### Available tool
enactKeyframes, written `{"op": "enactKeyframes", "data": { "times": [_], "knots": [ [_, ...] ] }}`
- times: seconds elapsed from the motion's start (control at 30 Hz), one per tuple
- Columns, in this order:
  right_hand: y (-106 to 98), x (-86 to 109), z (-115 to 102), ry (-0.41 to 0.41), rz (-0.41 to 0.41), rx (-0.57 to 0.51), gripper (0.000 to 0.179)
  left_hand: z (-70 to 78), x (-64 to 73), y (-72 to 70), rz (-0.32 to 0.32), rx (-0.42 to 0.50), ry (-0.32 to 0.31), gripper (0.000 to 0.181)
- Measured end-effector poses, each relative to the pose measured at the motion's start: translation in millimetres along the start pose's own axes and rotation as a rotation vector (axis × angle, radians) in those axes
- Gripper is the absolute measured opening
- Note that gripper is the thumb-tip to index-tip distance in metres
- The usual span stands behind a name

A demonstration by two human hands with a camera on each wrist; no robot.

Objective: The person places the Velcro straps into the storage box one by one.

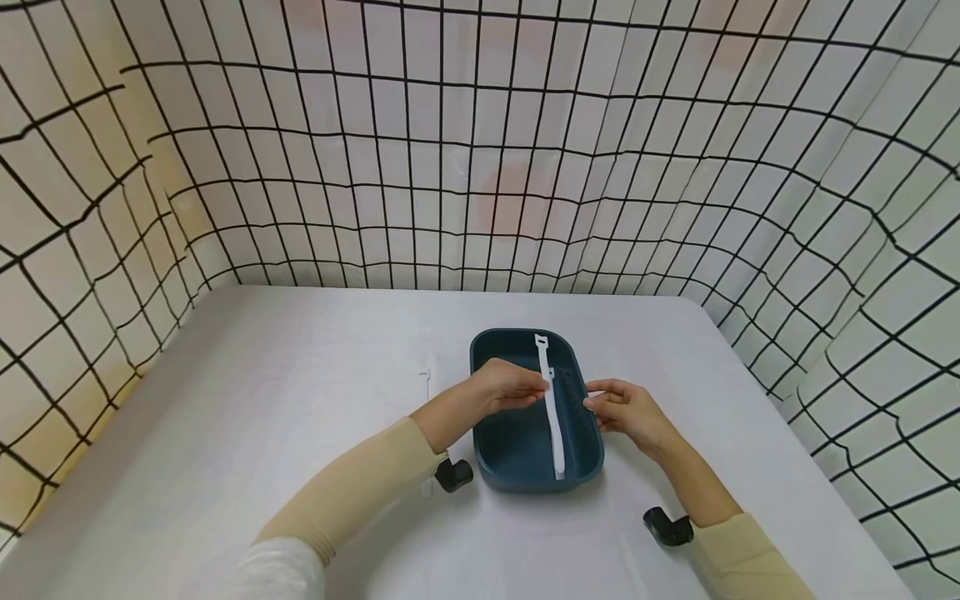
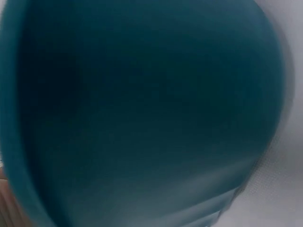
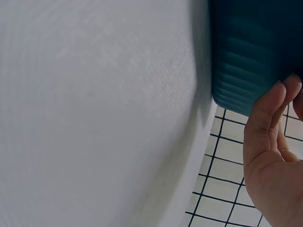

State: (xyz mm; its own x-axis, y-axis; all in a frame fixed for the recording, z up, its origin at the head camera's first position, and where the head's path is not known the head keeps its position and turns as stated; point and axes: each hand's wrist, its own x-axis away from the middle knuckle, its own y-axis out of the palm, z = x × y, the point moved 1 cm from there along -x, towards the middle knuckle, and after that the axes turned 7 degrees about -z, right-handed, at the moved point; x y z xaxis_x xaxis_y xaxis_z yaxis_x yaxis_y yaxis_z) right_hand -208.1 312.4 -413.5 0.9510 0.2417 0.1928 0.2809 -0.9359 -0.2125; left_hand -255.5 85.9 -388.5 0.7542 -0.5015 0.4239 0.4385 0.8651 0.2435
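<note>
A dark teal plastic bin [image 1: 517,454] with rounded corners stands on the white table, its open top facing up. Over the bin my left hand [image 1: 510,385] pinches a long white strap [image 1: 555,433] between thumb and fingers, around its middle. The strap has a slotted head at its far end and runs lengthwise above the bin's floor. At the right rim, my right hand [image 1: 630,412] has its fingertips against the bin, loosely bent. The right wrist view shows these fingers [image 3: 265,113] beside the ribbed outer wall. In the left wrist view the bin fills most of the frame.
A faint, thin pale outline like another strap [image 1: 427,383] lies on the table [image 1: 315,358] left of the bin, partly behind the left forearm. Black wire grid panels [image 1: 450,167] backed with white surround the table on the far side and both flanks.
</note>
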Motion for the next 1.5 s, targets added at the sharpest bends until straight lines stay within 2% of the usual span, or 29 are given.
{"op": "enactKeyframes", "data": {
  "times": [0.17, 0.43, 0.73, 1.0, 1.5],
  "knots": [
    [1.0, 0.8, -0.3, -0.008, -0.003, -0.015, 0.046, -3.9, -7.6, -0.8, 0.025, -0.012, -0.018, 0.008],
    [1.9, 2.9, -2.9, -0.017, -0.017, -0.034, 0.047, -18.1, -15.5, -0.2, 0.057, -0.072, -0.034, 0.007],
    [3.1, 2.4, -0.4, -0.007, 0.000, -0.017, 0.047, -25.0, -17.8, 1.3, 0.152, -0.132, -0.046, 0.007],
    [2.8, 2.2, -1.1, -0.008, 0.003, -0.009, 0.047, -25.9, -16.8, 5.4, 0.247, -0.246, -0.073, 0.011],
    [2.2, 1.4, 1.8, -0.004, 0.009, -0.018, 0.046, -26.8, -20.3, 5.2, 0.287, -0.486, -0.062, 0.017]
  ]
}}
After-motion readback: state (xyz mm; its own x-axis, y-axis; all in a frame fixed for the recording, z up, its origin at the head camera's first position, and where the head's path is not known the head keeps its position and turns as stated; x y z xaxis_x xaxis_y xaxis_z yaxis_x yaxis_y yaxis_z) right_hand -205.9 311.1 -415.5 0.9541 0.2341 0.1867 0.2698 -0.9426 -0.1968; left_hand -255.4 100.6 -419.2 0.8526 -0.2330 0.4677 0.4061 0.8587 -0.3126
